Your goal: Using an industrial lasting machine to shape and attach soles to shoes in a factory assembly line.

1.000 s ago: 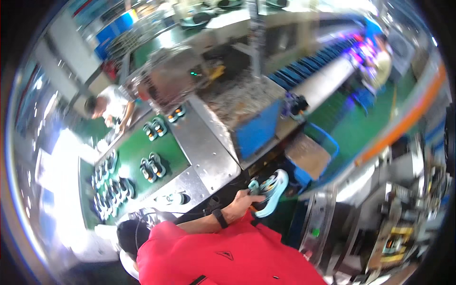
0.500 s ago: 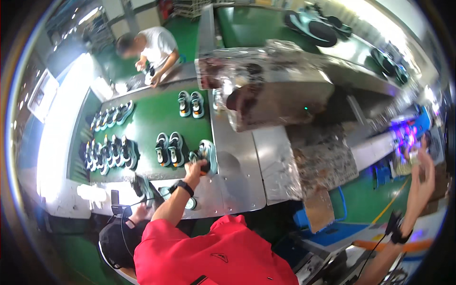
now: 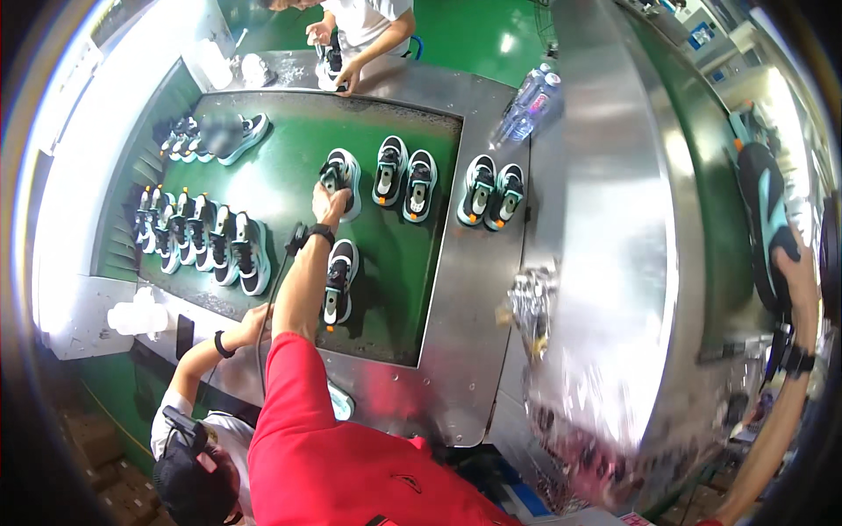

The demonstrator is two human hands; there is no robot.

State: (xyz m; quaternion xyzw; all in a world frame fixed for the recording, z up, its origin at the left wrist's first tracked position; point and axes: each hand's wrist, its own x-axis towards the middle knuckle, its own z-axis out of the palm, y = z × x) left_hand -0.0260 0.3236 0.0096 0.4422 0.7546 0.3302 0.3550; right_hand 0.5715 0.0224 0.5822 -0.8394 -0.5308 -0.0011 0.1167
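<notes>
Partly hidden | sneaker (image 3: 347,177) in left hand (image 3: 330,205) | right hand (image 3: 798,273) behind dark shoe (image 3: 766,210)

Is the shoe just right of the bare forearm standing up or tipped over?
Standing up: the shoe has its opening facing up.

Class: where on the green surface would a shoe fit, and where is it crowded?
Bare patches: the green surface between the nearer shoe row and the shoe in the left hand; also right of the lone shoe, below the pair on green. Crowded: left, where that row and a farther one stand.
</notes>
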